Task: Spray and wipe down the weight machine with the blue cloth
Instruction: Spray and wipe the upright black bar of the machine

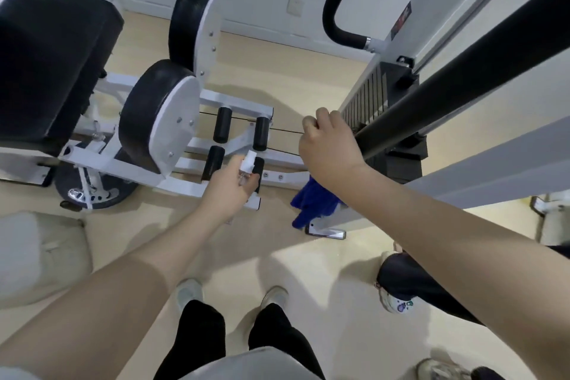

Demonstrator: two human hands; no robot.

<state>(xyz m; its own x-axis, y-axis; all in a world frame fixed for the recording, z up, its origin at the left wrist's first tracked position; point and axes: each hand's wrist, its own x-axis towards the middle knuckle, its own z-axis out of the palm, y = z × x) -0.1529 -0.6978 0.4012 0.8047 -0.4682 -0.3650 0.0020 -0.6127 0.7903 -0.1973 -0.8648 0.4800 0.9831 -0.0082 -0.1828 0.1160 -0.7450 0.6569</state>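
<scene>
The left hand (229, 187) grips a small clear spray bottle with a white cap (246, 168) above the white steel weight machine frame (212, 170). Just right, a crumpled blue cloth (314, 202) hangs below the right hand (328, 145), whose fingers curl around the cloth's top beside the black padded bar (462, 71).

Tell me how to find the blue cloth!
Start at the weight stack in the tall white frame and look down to the floor. The blue cloth hangs crumpled there, below the right hand. It is the only bright blue thing around.
</scene>
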